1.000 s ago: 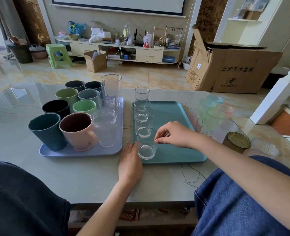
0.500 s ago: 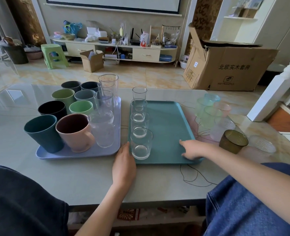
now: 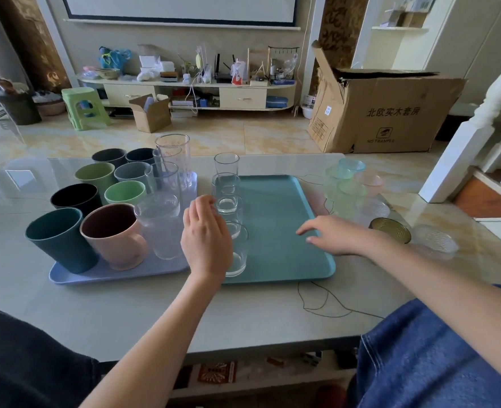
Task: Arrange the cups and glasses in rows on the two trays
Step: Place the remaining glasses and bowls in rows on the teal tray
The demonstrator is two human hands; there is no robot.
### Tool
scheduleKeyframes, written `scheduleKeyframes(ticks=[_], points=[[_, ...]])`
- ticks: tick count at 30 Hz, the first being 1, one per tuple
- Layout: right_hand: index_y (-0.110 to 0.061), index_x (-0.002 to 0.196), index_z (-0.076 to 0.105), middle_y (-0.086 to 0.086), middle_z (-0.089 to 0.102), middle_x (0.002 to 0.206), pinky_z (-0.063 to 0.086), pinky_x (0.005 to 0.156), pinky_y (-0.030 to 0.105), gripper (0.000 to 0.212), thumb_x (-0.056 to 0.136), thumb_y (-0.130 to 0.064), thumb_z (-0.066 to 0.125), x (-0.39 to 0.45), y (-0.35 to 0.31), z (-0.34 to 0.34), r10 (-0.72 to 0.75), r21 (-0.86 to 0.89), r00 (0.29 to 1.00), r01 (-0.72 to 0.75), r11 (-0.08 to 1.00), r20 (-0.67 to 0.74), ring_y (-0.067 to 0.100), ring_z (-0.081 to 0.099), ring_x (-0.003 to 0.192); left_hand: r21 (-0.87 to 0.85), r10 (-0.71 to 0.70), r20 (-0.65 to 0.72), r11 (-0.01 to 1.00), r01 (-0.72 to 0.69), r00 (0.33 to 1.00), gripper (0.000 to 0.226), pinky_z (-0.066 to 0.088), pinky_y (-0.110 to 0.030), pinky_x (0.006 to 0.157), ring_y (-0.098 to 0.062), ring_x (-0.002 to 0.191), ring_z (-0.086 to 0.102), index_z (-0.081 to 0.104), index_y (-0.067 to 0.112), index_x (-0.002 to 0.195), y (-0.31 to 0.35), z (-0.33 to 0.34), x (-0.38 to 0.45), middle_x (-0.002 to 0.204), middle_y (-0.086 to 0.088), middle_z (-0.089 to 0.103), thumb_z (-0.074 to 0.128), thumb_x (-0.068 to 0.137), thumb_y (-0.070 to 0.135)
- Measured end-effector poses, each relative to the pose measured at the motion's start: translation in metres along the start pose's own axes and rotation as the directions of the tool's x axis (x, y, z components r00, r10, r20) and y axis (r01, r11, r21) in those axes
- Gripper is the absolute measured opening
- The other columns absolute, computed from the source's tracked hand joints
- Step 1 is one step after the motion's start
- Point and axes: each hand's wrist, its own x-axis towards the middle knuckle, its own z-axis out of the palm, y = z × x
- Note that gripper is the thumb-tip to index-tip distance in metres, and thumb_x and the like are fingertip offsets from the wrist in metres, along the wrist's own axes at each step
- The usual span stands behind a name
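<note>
A teal tray carries a column of small clear glasses along its left side, the nearest glass at the front. The farthest glass stands at or just behind the tray's far edge. A light blue tray to the left holds several coloured cups, a pink mug, a textured glass and tall clear glasses. My left hand hovers between the trays, loosely curled, partly hiding the nearest glass and holding nothing. My right hand has spread fingers over the teal tray's right edge.
Loose pastel translucent cups, an amber glass and a clear textured glass stand on the table right of the teal tray. A thin cord lies near the table's front edge. My knees are under the front edge.
My right hand left the nearest glass's rim and moved right to the teal tray's right edge. My left hand rose from the table in front of the trays to beside the glass column.
</note>
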Motion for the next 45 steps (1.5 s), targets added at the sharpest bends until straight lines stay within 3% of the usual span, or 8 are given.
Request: scheduleKeyframes(ticks=[4, 7, 11, 18, 26, 36, 42, 45], points=[[-0.023, 0.111, 0.066, -0.001, 0.065, 0.111, 0.048, 0.086, 0.032, 0.026, 0.091, -0.015, 0.053, -0.009, 0.031, -0.039, 0.058, 0.096, 0.975, -0.037, 0.995, -0.216, 0.016, 0.059, 0.098, -0.046, 0.197, 0.148, 0.980, -0.192, 0.969, 0.021, 0.034, -0.032, 0.068, -0.030, 0.093, 0.051, 0.053, 0.007, 0.102, 0.054, 0.026, 0.023, 0.099, -0.009, 0.060, 0.042, 0.085, 0.006], [-0.026, 0.104, 0.068, -0.002, 0.063, 0.098, 0.051, 0.082, 0.036, 0.022, 0.087, -0.017, 0.057, -0.011, 0.071, -0.061, 0.195, 0.055, 0.919, -0.187, 0.981, -0.342, 0.020, 0.059, 0.091, -0.077, 0.353, 0.417, 0.932, -0.355, 0.837, 0.026, 0.035, -0.033, 0.076, -0.029, 0.101, 0.049, 0.050, 0.009, 0.110, 0.100, 0.062, 0.023, 0.108, -0.007, 0.059, 0.043, 0.085, 0.008], [-0.026, 0.100, 0.065, 0.002, 0.061, 0.102, 0.051, 0.087, 0.039, 0.019, 0.082, -0.019, 0.065, -0.007, 0.119, -0.074, 0.346, 0.070, 0.904, -0.339, 0.938, -0.251, 0.023, 0.058, 0.093, -0.058, 0.434, 0.686, 0.833, -0.551, 0.584, 0.039, 0.036, -0.036, 0.091, -0.027, 0.116, 0.044, 0.048, 0.013, 0.121, 0.142, 0.123, 0.009, 0.123, -0.005, 0.053, 0.044, 0.083, 0.005], [-0.028, 0.118, 0.059, 0.003, 0.059, 0.117, 0.050, 0.087, 0.034, 0.032, 0.086, -0.021, 0.060, -0.005, 0.138, -0.053, 0.297, -0.043, 0.950, -0.302, 0.952, -0.096, 0.024, 0.058, 0.103, 0.086, 0.441, 0.795, 0.598, -0.797, 0.416, 0.052, 0.033, -0.036, 0.102, -0.026, 0.129, 0.037, 0.043, 0.018, 0.132, 0.143, 0.205, 0.019, 0.136, -0.007, 0.042, 0.051, 0.083, 0.002], [-0.033, 0.122, 0.055, 0.001, 0.054, 0.130, 0.041, 0.079, 0.032, 0.050, 0.086, -0.001, 0.040, -0.015, 0.141, -0.034, 0.300, -0.086, 0.943, -0.314, 0.945, -0.148, 0.029, 0.055, 0.113, 0.091, 0.393, 0.813, 0.643, -0.761, 0.429, 0.029, 0.032, -0.036, 0.102, -0.026, 0.126, 0.040, 0.057, 0.019, 0.122, 0.134, 0.242, 0.030, 0.135, -0.006, 0.044, 0.049, 0.094, 0.015], [-0.011, 0.113, 0.061, 0.017, 0.062, 0.115, 0.045, 0.071, 0.034, 0.043, 0.083, 0.008, 0.037, 0.006, 0.140, -0.030, 0.228, -0.016, 0.970, -0.230, 0.973, -0.078, 0.033, 0.060, 0.092, 0.133, 0.426, 0.755, 0.645, -0.753, 0.498, 0.020, 0.037, -0.033, 0.068, -0.029, 0.101, 0.057, 0.057, 0.013, 0.106, 0.113, 0.211, 0.057, 0.105, -0.005, 0.063, 0.046, 0.091, 0.003], [-0.001, 0.120, 0.056, 0.025, 0.056, 0.126, 0.047, 0.092, 0.047, 0.046, 0.080, 0.011, 0.036, 0.014, 0.137, -0.029, 0.260, -0.002, 0.965, -0.261, 0.965, -0.036, 0.038, 0.054, 0.116, 0.275, 0.337, 0.730, 0.651, -0.707, 0.594, 0.015, 0.035, -0.030, 0.065, -0.033, 0.095, 0.060, 0.063, 0.015, 0.097, 0.079, 0.185, 0.117, 0.100, -0.010, 0.066, 0.049, 0.092, 0.009], [0.000, 0.121, 0.054, 0.025, 0.055, 0.125, 0.043, 0.069, 0.035, 0.047, 0.081, 0.013, 0.034, 0.014, 0.133, -0.026, 0.253, -0.006, 0.967, -0.253, 0.968, -0.022, 0.040, 0.057, 0.109, 0.331, 0.251, 0.719, 0.697, -0.636, 0.648, 0.017, 0.036, -0.029, 0.065, -0.035, 0.089, 0.062, 0.065, 0.013, 0.093, 0.057, 0.183, 0.141, 0.098, -0.012, 0.067, 0.049, 0.091, 0.009]])
